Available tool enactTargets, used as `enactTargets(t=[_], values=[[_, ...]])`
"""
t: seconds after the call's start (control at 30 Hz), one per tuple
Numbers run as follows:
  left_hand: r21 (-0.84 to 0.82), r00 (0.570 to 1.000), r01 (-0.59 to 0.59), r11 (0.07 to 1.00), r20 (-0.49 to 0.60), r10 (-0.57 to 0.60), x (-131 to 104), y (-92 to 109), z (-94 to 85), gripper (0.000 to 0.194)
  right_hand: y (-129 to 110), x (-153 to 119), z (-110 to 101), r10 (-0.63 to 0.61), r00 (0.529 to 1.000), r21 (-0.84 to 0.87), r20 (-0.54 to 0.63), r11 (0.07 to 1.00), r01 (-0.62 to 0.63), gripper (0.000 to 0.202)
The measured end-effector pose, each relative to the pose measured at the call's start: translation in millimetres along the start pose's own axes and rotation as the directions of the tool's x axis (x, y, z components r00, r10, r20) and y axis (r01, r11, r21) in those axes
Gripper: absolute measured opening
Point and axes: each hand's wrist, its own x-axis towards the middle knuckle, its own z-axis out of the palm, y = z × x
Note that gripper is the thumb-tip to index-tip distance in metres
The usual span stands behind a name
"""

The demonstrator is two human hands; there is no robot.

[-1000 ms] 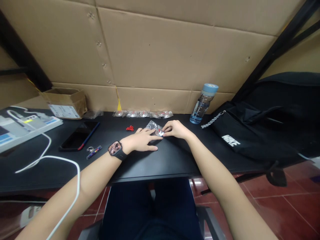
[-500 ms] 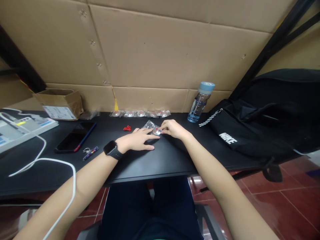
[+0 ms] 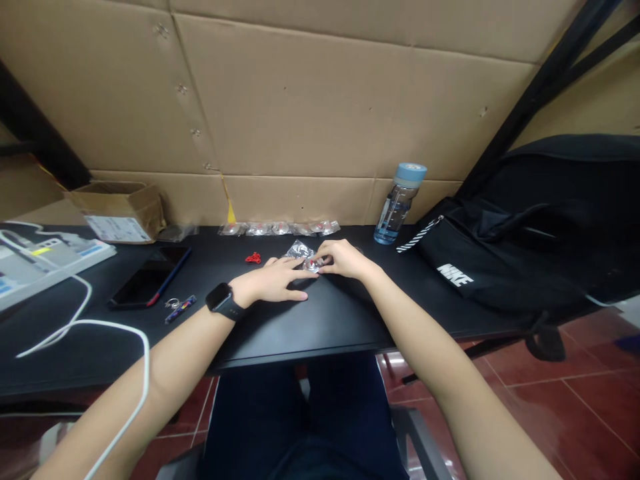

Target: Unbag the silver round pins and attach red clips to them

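Observation:
A small round silvery piece with a red part in its middle (image 3: 311,265) lies on the black table between my hands. My left hand (image 3: 275,278), with a dark watch at its wrist, rests flat with fingers spread, its fingertips at the piece's left edge. From the other side, my right hand (image 3: 341,259) pinches the piece between thumb and fingers; part of the grip is hidden. Just behind it sits a crumpled clear plastic bag (image 3: 299,249). A tangled red cord (image 3: 253,258) lies to the left, beyond my left hand.
Several clear-wrapped pieces (image 3: 280,229) line the cardboard wall. A water bottle (image 3: 399,205) and black bag (image 3: 480,267) stand right. Leftward are a phone (image 3: 150,279), keyring (image 3: 180,309), open cardboard box (image 3: 125,210) and power strip (image 3: 55,263). A white cable (image 3: 147,360) crosses my left forearm.
My right fingers have shifted slightly leftward, over the round piece, and the red part looks turned. My left hand has stayed in place. The view has moved a little.

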Motion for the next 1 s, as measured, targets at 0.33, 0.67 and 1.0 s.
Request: enactTargets(t=[0.33, 0.67, 1.0], values=[[-0.003, 1.000, 0.000, 1.000, 0.004, 0.000, 0, -1, 0.7, 0.062, 1, 2, -1, -0.100, 0.995, -0.082, 0.024, 0.991, 0.102, 0.034], [0.010, 1.000, 0.009, 1.000, 0.009, -0.009, -1, 1, -1.4, 0.062, 12, 4, 6, -0.100, 0.995, -0.047, -0.013, 0.994, 0.099, 0.022], [0.004, 0.999, 0.029, 1.000, -0.028, -0.029, 0, 0, 0.8, 0.063, 16, 6, 14, -0.073, 0.993, -0.094, -0.092, 0.993, 0.065, 0.015]])
